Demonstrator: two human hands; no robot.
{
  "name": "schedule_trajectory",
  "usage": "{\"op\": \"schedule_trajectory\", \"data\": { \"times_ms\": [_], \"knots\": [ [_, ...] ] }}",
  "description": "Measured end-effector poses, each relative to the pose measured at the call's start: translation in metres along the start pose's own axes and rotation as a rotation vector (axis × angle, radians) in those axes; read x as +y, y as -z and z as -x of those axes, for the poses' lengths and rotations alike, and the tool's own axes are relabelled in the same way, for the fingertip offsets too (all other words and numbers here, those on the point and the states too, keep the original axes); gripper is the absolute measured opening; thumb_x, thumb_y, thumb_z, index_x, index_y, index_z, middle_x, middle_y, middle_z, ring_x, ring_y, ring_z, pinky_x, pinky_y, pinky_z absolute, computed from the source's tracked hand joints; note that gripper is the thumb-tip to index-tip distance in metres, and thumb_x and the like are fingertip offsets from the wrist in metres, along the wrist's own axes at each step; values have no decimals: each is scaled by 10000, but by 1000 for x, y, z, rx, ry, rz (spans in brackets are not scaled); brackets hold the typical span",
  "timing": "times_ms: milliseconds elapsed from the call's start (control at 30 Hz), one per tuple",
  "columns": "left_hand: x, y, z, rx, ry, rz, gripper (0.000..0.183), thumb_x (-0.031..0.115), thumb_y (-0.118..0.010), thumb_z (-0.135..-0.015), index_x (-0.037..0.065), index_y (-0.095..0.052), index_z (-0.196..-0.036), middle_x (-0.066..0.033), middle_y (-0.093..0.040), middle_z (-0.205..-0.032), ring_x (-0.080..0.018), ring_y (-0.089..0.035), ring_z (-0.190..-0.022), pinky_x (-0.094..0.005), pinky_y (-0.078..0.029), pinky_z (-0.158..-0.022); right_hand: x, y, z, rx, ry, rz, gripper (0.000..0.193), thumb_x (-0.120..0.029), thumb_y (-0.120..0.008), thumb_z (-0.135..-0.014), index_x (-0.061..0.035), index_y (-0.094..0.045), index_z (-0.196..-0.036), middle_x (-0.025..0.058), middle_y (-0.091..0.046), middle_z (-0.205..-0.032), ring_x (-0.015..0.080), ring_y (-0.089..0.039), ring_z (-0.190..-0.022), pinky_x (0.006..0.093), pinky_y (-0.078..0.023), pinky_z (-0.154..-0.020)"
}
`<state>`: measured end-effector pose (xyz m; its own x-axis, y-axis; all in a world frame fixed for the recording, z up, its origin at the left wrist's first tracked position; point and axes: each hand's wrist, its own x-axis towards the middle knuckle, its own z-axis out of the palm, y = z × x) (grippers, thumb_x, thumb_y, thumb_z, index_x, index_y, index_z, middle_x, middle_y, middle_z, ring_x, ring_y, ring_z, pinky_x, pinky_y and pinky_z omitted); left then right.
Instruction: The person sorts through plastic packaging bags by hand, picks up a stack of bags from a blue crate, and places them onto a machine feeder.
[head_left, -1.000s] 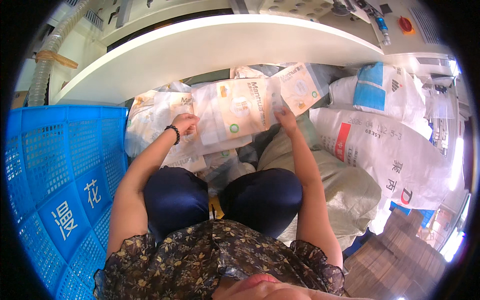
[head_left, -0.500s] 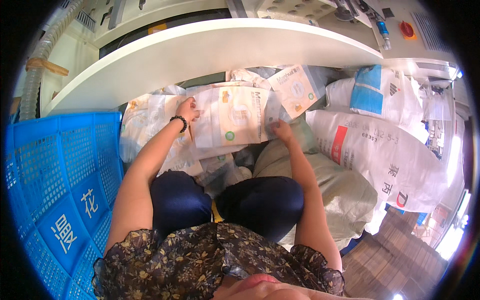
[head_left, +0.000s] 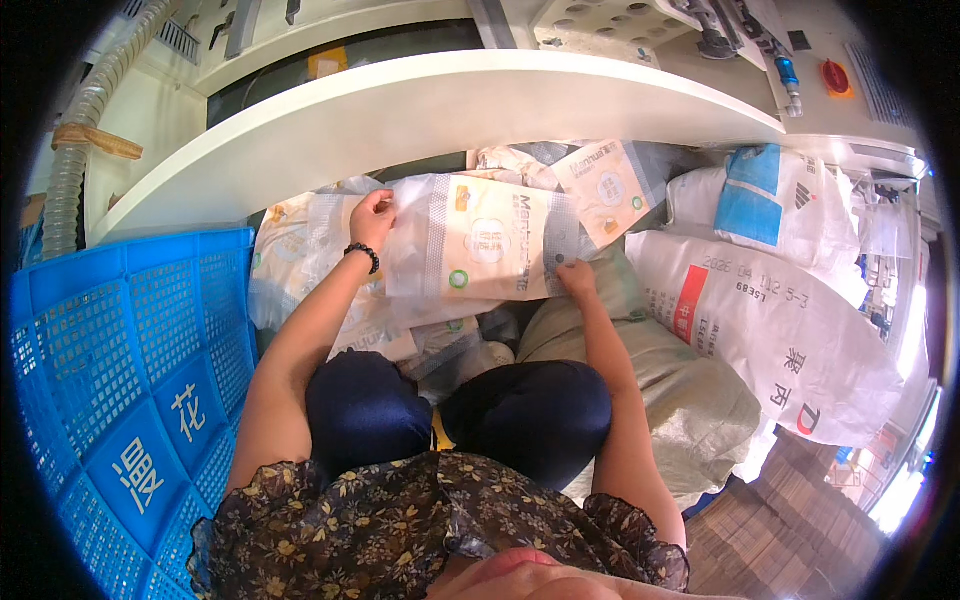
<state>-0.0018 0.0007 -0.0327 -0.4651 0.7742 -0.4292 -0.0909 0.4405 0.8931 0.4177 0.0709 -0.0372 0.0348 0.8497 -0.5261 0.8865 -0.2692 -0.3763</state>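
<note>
A printed plastic packaging bag (head_left: pixel 488 238), beige with clear and dotted ends, lies stretched out between my two hands, above a loose heap of similar bags. At its upper left end, my left hand (head_left: pixel 373 218), with a dark bead bracelet on the wrist, has its fingers curled and closed on the clear edge. My right hand (head_left: pixel 577 280) pinches the lower right corner between thumb and fingers. Beyond that corner, another printed bag (head_left: pixel 603 192) lies tilted on the pile. More bags (head_left: pixel 283 240) lie to the left, partly covered by my arm.
A blue plastic crate (head_left: pixel 135 380) stands at my left. White woven sacks (head_left: pixel 745 320) and a greenish sack (head_left: pixel 650 400) crowd my right side. A pale machine panel (head_left: pixel 450 105) runs across behind the bags. Brown flooring or cardboard (head_left: pixel 790 510) shows at lower right.
My left hand has moved slightly up toward the bag's upper left corner, its fingers curling in. The bag now looks flatter and more stretched out. My right hand stays at its corner.
</note>
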Motion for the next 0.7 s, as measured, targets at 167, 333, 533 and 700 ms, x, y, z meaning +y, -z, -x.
{"op": "schedule_trajectory", "data": {
  "times_ms": [167, 333, 533, 700],
  "knots": [
    [23, -1, 4, -35, 165, 58, 120, 89, -573, -855, 6, -643, -905, 2, -564, -626, -75, -503, -496, -250, -427, -464, 31, 1, -18, -56, -92, 9, 399, -313, -621, -685, 44, -664, -859, 225, -674, -824, 349, -664, -820, 411, -508, -756],
    [51, -13, 14, -11, 30, -10, 91, 79, -563, -859, 16, -611, -812, -13, -547, -589, -80, -489, -435, -242, -400, -399, 13, 4, -12, 85, 49, 338, 428, -269, -650, -699, 59, -633, -973, 254, -619, -1018, 374, -590, -962, 410, -464, -861],
    [62, -36, 37, -290, 4, -47, 138, -17, -574, -813, -43, -563, -949, -74, -628, -695, -142, -636, -575, -262, -530, -502, -141, 30, 46, 236, 477, -139, 342, -280, -701, -791, 18, -592, -918, 196, -598, -936, 330, -591, -873, 392, -477, -768],
    [79, -61, 50, -479, -108, -10, 136, -30, -580, -824, -52, -574, -957, -79, -641, -775, -134, -646, -694, -278, -552, -600, -218, 29, 88, 10, 627, -66, 359, -368, -667, -823, -24, -566, -816, 158, -623, -712, 327, -619, -673, 402, -495, -633]
  ]
}}
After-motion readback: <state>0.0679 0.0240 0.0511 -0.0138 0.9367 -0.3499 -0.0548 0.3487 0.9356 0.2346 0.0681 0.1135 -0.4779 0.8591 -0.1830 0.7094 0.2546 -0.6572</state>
